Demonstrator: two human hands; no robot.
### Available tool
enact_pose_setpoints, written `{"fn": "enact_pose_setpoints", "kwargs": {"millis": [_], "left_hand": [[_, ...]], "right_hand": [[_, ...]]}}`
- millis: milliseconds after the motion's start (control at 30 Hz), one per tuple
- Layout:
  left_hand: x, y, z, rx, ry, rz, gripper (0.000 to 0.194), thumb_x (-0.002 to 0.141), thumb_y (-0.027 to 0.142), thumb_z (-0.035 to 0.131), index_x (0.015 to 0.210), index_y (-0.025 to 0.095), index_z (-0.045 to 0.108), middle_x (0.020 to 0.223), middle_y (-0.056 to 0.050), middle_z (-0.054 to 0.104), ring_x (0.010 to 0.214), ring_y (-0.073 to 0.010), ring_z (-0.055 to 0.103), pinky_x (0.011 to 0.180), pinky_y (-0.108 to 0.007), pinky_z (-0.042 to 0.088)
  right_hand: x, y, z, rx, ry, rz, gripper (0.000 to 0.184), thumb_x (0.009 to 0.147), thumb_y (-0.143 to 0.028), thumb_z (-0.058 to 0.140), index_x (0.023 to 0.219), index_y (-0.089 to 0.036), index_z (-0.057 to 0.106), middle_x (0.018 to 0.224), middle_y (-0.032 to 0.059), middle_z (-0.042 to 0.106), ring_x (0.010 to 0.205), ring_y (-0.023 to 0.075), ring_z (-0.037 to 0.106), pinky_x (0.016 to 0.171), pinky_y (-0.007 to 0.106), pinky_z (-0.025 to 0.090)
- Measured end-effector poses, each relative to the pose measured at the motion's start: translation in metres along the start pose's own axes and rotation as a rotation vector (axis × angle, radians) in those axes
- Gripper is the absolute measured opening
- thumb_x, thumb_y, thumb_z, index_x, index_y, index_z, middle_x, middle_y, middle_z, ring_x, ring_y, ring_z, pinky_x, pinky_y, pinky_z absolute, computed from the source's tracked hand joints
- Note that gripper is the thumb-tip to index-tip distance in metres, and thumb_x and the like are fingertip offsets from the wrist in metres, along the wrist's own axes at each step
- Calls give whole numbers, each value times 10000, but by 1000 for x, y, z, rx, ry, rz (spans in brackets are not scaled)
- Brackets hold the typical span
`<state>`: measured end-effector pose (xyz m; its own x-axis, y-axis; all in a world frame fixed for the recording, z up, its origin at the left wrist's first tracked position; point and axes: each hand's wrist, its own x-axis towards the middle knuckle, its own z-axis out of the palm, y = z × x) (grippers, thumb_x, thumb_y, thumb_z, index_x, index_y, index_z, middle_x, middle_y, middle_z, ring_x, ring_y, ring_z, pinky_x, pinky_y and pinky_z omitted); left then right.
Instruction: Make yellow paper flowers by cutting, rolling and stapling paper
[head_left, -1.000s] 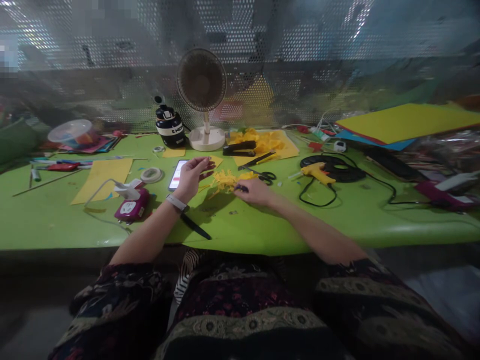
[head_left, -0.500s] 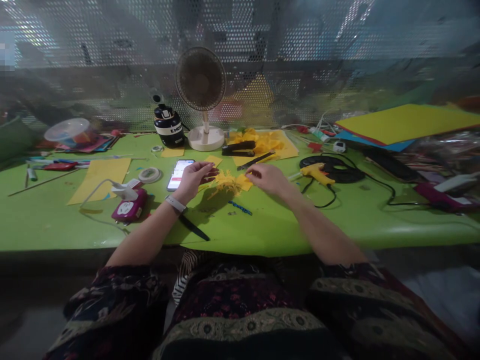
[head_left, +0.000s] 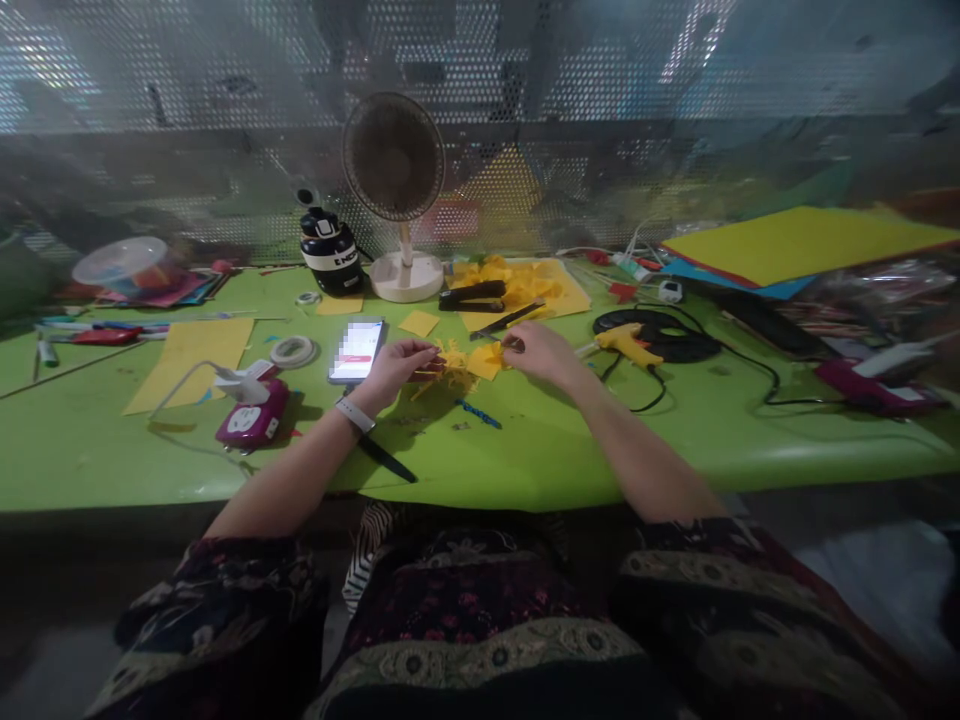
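Green table, smooth and faintly glossy, spanning the full width, with a rounded front edge; behind, a grey perforated screen, hazy, pricked with light; before it, a fan with round grille, slim stem and pale base; to its left, a squat black bottle with a white lettered band; lighting dim.

Materials and shapes: ruffled yellow scraps heaped by a black stapler; flat yellow sheet at left, near a pale ring of tape; purple socket block, bearing a white plug; phone, screen lit, just beside the left hand; small blue strip, bumpy along its length; at right, a yellow glue gun by a black oval piece.

Placement: fringe, yellow, of fine ragged strands, between the two hands, behind the blue strip; its left end pinched in the left fingertips; petal, broader and smoother, yellow, adjoining the fringe on the right; its outer end gripped between thumb and forefinger of the right hand, remaining fingers curled; any join between fringe and petal impossible to make out.
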<state>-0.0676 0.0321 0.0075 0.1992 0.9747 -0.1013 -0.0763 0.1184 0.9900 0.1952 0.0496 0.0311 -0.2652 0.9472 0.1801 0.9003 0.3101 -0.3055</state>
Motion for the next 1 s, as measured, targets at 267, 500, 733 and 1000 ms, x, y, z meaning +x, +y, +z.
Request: {"fn": "enact_pose_setpoints", "kwargs": {"millis": [267, 500, 733, 1000], "left_hand": [[-1, 1, 1, 29, -34, 17, 284, 760, 337, 803, 908, 119, 699, 891, -97, 756, 786, -155, 722, 762, -300, 588], [5, -9, -7, 175, -82, 47, 320, 751, 404, 800, 936, 154, 720, 937, -100, 759, 819, -171, 725, 710, -286, 577], [4, -5, -5, 325, 1, -5, 212, 747, 333, 799, 838, 154, 730, 814, -94, 755, 662, -154, 693, 580, -255, 530], [12, 5, -17, 400, 103, 10, 137, 714, 262, 787, 721, 148, 711, 710, -74, 734, 594, -160, 676, 565, -260, 497]], "right_hand": [[1, 7, 6, -17, 44, -33, 70, 801, -153, 643, 755, -183, 686, 880, 102, 692, 794, 220, 610, 628, 303, 408], [2, 5, 2, 502, -48, -6, 106, 840, -228, 639, 888, -162, 707, 899, 70, 730, 760, 172, 644, 718, 310, 490], [-1, 1, 4, 532, -89, -77, 123, 821, -229, 646, 875, -157, 730, 890, 72, 735, 776, 180, 650, 776, 356, 517], [0, 3, 4, 582, -68, -119, 140, 825, -250, 650, 907, -173, 734, 914, 69, 741, 795, 180, 658, 786, 365, 534]]}}
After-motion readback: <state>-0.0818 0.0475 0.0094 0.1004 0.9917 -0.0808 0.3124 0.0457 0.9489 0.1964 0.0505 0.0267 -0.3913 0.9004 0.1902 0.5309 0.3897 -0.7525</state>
